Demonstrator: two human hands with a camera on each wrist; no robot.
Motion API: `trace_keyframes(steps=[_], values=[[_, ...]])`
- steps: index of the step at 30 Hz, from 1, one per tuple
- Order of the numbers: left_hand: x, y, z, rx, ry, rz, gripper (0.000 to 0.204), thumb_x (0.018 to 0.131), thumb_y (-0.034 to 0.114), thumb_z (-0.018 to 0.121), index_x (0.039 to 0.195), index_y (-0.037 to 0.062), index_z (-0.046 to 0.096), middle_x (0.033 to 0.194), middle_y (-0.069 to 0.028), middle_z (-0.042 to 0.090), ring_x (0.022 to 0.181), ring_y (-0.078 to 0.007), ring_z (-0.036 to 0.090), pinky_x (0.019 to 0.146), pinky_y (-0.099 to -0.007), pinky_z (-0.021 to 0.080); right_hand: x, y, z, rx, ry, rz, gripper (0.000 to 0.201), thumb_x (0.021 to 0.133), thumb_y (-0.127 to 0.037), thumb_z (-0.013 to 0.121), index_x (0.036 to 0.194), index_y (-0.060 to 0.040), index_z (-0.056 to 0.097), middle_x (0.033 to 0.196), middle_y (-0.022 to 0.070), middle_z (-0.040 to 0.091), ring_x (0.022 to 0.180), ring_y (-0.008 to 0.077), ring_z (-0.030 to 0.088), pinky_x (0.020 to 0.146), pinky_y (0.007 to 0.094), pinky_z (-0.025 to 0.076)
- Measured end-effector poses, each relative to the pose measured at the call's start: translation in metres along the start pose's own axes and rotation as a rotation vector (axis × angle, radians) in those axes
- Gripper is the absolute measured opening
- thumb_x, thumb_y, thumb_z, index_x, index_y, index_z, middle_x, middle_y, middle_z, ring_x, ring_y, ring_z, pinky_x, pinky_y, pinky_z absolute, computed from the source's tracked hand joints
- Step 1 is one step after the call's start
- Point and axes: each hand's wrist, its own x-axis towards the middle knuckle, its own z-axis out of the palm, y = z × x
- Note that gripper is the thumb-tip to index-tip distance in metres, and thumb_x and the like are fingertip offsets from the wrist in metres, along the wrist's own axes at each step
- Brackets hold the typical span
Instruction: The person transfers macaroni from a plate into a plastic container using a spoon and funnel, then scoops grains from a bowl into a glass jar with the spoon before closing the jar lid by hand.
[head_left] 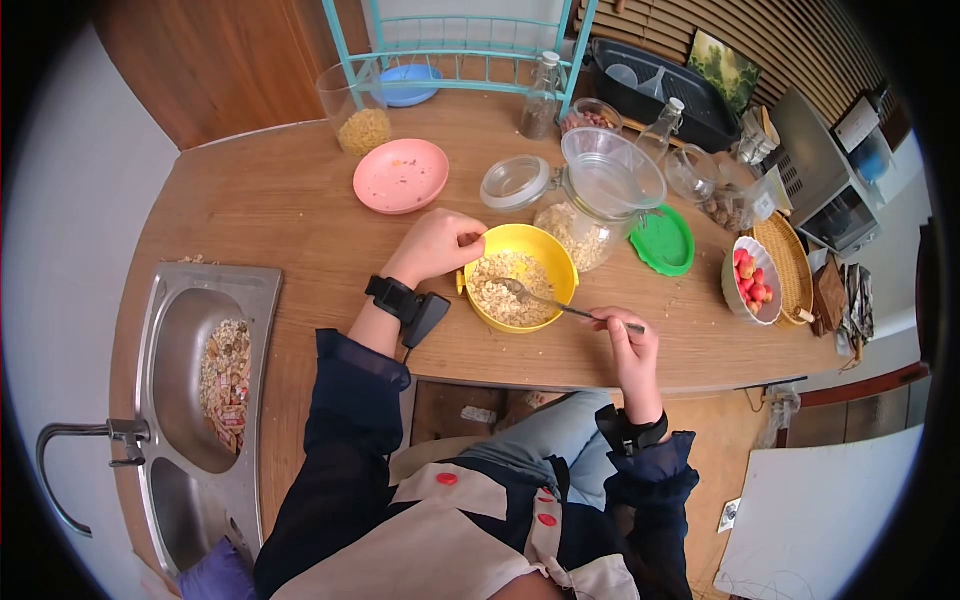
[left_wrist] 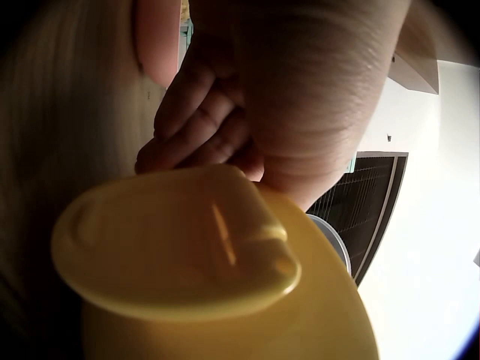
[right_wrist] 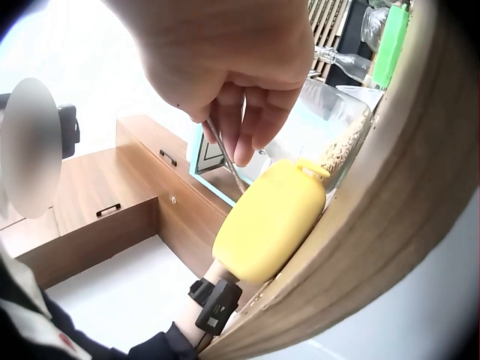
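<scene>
A yellow bowl (head_left: pixel 571 262) with side handles stands near the counter's front edge, part-filled with oat flakes (head_left: pixel 503 300). My left hand (head_left: pixel 440 246) pinches its rim at the upper left; in the left wrist view, the fingers (left_wrist: pixel 199 127) curl beside the bowl's yellow handle (left_wrist: pixel 172 240). From the right side, my right hand (head_left: pixel 628 345) holds a metal spoon (head_left: pixel 560 304) by the handle, its head down among the flakes. The right wrist view shows the spoon's thin handle (right_wrist: pixel 227 161) running from the fingertips to behind the bowl's wall (right_wrist: pixel 274 225).
Behind the bowl stands a glass jar of flakes (head_left: pixel 575 235), with a clear container (head_left: pixel 615 170) above it. A pink plate (head_left: pixel 400 175) lies behind my left hand. To the right are a green lid (head_left: pixel 663 242) and a bowl of red fruit (head_left: pixel 752 280). A sink (head_left: pixel 185 400) lies left.
</scene>
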Motion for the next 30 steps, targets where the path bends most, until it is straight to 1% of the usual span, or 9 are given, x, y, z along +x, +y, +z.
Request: trace_keyframes(steps=[5,7,8,10,13,17,23,25,30], values=[[0.000,-0.003,0.002,-0.041,-0.007,-0.019,0.017,0.072,0.016,0.059,0.081,0.0026,0.066,0.069,-0.0121,0.064,0.060,-0.0208,0.062,0.056,-0.0287,0.048,-0.002,0.000,0.005,0.062,-0.027,0.021,0.022,0.091,-0.012,0.047,0.092,0.0053,0.060,0.086,0.0100,0.065,0.080,0.0147,0.059,0.072,0.0256,0.047],[0.001,-0.004,0.002,-0.046,-0.006,-0.015,0.017,0.072,0.016,0.060,0.081,0.0025,0.066,0.069,-0.0121,0.064,0.060,-0.0207,0.062,0.056,-0.0285,0.048,-0.005,0.004,0.007,0.201,-0.012,0.089,0.024,0.092,-0.014,0.045,0.092,0.0058,0.059,0.085,0.0116,0.064,0.079,0.0167,0.061,0.071,0.0261,0.048],[0.001,-0.004,0.002,-0.050,-0.008,-0.016,0.017,0.072,0.016,0.060,0.082,0.0025,0.066,0.069,-0.0120,0.064,0.060,-0.0204,0.062,0.056,-0.0284,0.048,-0.006,0.006,0.008,0.200,-0.013,0.089,0.024,0.092,-0.014,0.045,0.092,0.0058,0.059,0.085,0.0116,0.064,0.079,0.0167,0.061,0.071,0.0261,0.048],[0.001,-0.004,0.002,-0.054,-0.012,-0.018,0.017,0.072,0.016,0.060,0.082,0.0025,0.066,0.069,-0.0119,0.064,0.060,-0.0202,0.062,0.056,-0.0283,0.048,-0.007,0.008,0.013,0.312,0.087,0.152,0.026,0.094,-0.017,0.042,0.093,0.0056,0.056,0.082,0.0150,0.063,0.077,0.0212,0.063,0.068,0.0277,0.050],[0.002,-0.007,0.004,-0.060,-0.011,-0.018,0.018,0.073,0.016,0.059,0.083,0.0026,0.065,0.070,-0.0117,0.064,0.060,-0.0196,0.062,0.056,-0.0282,0.048,-0.007,0.010,0.016,0.361,0.133,0.193,0.024,0.094,-0.016,0.042,0.093,0.0049,0.055,0.082,0.0151,0.063,0.075,0.0225,0.064,0.066,0.0279,0.051],[0.001,-0.007,0.003,-0.073,-0.015,-0.021,0.018,0.073,0.016,0.059,0.083,0.0028,0.065,0.070,-0.0116,0.065,0.060,-0.0193,0.062,0.057,-0.0283,0.048,-0.007,0.012,0.018,0.406,0.160,0.204,0.024,0.094,-0.015,0.042,0.093,0.0058,0.055,0.083,0.0140,0.063,0.077,0.0215,0.064,0.066,0.0268,0.051],[0.001,-0.006,0.004,-0.063,-0.010,-0.020,0.018,0.072,0.016,0.060,0.083,0.0026,0.065,0.070,-0.0115,0.064,0.060,-0.0197,0.062,0.057,-0.0284,0.048,-0.005,0.009,0.022,0.481,0.210,0.279,0.024,0.094,-0.016,0.042,0.093,0.0050,0.052,0.083,0.0161,0.063,0.076,0.0231,0.064,0.065,0.0276,0.052],[0.001,-0.006,0.003,-0.060,-0.009,-0.019,0.018,0.072,0.016,0.060,0.083,0.0025,0.065,0.070,-0.0115,0.064,0.060,-0.0198,0.062,0.057,-0.0284,0.048,-0.004,0.009,0.022,0.533,0.281,0.321,0.024,0.094,-0.018,0.041,0.094,0.0040,0.051,0.083,0.0174,0.063,0.075,0.0239,0.065,0.065,0.0275,0.052],[0.001,-0.005,0.003,-0.060,-0.009,-0.028,0.018,0.073,0.016,0.059,0.083,0.0023,0.065,0.069,-0.0115,0.064,0.060,-0.0199,0.061,0.056,-0.0286,0.048,-0.004,0.014,0.014,0.606,0.341,0.334,0.023,0.094,-0.019,0.041,0.094,0.0020,0.050,0.084,0.0178,0.063,0.075,0.0242,0.064,0.065,0.0274,0.052]])
